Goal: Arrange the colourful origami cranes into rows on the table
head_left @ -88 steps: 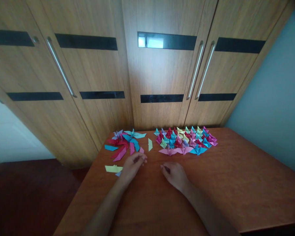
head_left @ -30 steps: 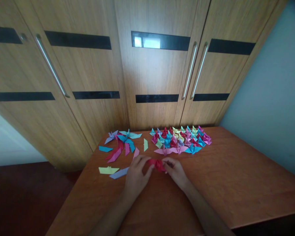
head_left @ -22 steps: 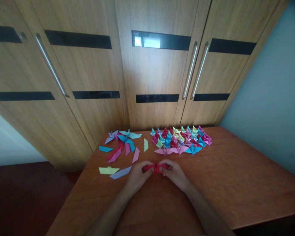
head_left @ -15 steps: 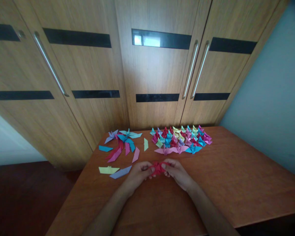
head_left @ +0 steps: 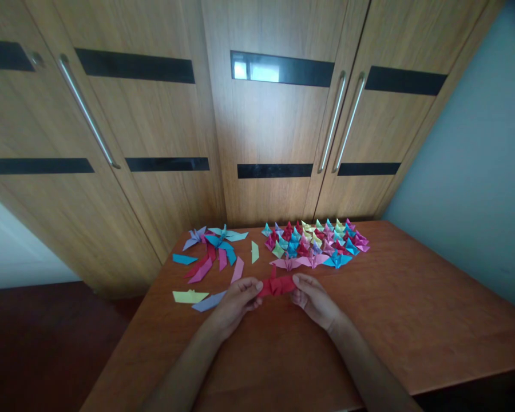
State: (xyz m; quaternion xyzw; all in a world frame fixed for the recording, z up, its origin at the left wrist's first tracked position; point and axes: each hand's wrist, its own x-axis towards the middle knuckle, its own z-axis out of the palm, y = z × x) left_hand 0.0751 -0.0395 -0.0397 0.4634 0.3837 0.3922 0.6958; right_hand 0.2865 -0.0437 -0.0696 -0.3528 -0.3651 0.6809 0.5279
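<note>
Red origami crane (head_left: 278, 285) held at lower centre of frame, above the bench (head_left: 412, 320). One wing is clamped in fingers of left hand (head_left: 236, 303), the other in those of right hand (head_left: 317, 301). Coloured origami cranes (head_left: 316, 250) ranked right of centre; lavender folded paper (head_left: 206, 302) partly hidden by left hand.

Head camera looks forward — down onto the table (head_left: 390, 320).

A room in a home, by its tall wooden wardrobe (head_left: 278, 126) with long metal handles (head_left: 353, 123), plain painted wall (head_left: 467, 200) and dark red floor (head_left: 47, 337).
</note>
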